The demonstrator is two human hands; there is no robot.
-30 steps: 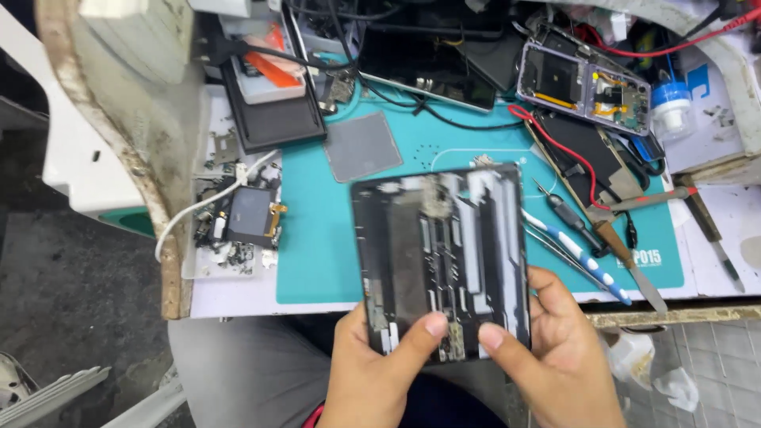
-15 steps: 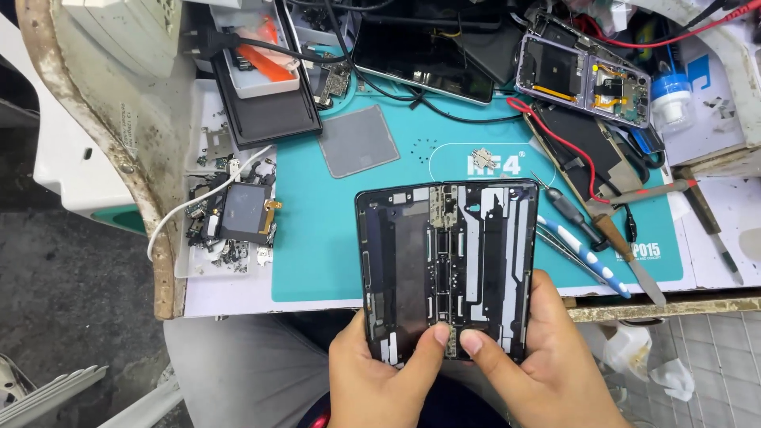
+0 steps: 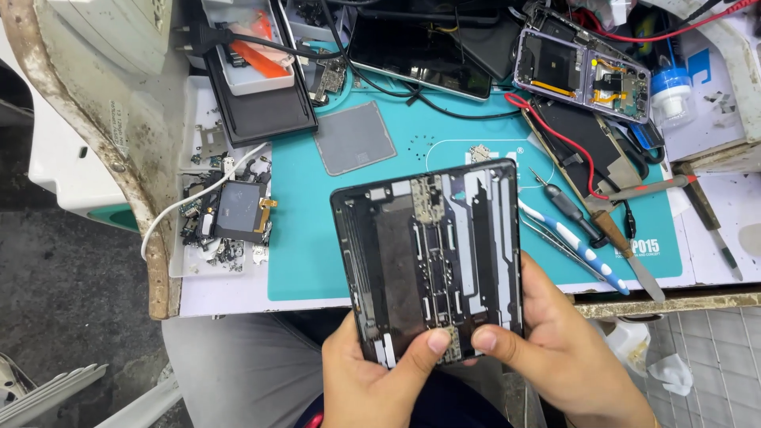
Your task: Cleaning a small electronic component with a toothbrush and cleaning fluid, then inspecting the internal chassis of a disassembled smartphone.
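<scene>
Both my hands hold a black, opened-up device frame (image 3: pixel 432 257), roughly square, with grey metal parts and small connectors showing inside. My left hand (image 3: pixel 372 380) grips its lower left corner, thumb pressed on the bottom edge. My right hand (image 3: pixel 555 349) grips the lower right side, thumb tip next to the left thumb. The frame is held over the near edge of the teal work mat (image 3: pixel 317 238).
On the mat lie a grey square pad (image 3: pixel 353 137), tweezers and a blue-white tool (image 3: pixel 575 246). A dark tray with an orange part (image 3: pixel 258 71), a purple opened phone (image 3: pixel 583 67), a black tablet (image 3: pixel 420 51), red wires and a small parts tray (image 3: pixel 226 218) surround it.
The frame has settled lower and nearer to me, and both thumbs have come together at the middle of its bottom edge.
</scene>
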